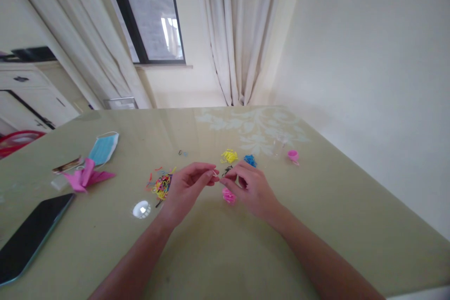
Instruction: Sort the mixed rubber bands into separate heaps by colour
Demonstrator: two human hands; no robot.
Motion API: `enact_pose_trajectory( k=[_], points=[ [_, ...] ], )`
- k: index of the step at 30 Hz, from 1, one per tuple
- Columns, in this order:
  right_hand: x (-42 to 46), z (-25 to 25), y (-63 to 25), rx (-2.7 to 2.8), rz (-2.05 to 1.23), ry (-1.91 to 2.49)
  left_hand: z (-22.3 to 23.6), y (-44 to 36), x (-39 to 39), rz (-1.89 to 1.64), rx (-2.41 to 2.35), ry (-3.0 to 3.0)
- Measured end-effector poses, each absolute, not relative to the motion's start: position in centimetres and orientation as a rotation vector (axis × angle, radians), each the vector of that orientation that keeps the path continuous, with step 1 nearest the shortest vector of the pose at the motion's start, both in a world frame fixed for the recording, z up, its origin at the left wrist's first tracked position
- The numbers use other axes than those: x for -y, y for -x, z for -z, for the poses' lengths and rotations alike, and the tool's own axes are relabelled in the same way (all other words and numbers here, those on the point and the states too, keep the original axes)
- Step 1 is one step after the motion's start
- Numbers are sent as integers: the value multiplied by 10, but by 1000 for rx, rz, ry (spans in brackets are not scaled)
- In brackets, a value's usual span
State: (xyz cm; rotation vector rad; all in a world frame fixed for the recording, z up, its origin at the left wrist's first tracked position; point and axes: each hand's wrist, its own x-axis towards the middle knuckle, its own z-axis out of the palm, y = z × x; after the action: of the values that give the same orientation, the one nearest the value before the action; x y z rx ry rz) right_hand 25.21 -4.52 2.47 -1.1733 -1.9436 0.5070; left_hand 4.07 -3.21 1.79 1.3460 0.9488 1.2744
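Observation:
My left hand (pixel 190 187) is closed in a pinch, with a small whitish piece (pixel 214 174), perhaps a rubber band, at its fingertips. Just to its right, my right hand (pixel 251 190) has thumb and forefinger pressed together; whatever lies between them is too small to make out. The fingertips of both hands almost meet above the table. Around them lie little heaps of small rubber bands: yellow (pixel 229 155), blue (pixel 250 160), black (pixel 228 169) and pink (pixel 228 196). A mixed-colour heap (pixel 162 185) sits beside my left hand, which partly covers it.
At the left are a phone (pixel 35 236), a pink folded-paper figure (pixel 87 176) and a blue face mask (pixel 103 149). A small shiny round object (pixel 141 209) lies near my left wrist. A pink cup-like piece (pixel 293 156) stands at the right of the table (pixel 337 206), which meets a wall.

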Motion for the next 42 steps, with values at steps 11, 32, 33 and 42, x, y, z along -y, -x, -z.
enact_pose_trajectory(
  k=[11,32,33,42],
  points=[
    [49,-22,-250,1905,-384,1053,-17,-45,34,-1201,-1002,-1368],
    [51,-32,-250,1801,-653,1129,-16,-45,35,-1196,-932,-1314],
    [50,-31,-251,1809,-652,1130,-16,-45,35,-1194,-943,-1319],
    [46,-27,-251,1828,-627,1123,-20,-48,35,-1180,-962,-1322]
  ],
)
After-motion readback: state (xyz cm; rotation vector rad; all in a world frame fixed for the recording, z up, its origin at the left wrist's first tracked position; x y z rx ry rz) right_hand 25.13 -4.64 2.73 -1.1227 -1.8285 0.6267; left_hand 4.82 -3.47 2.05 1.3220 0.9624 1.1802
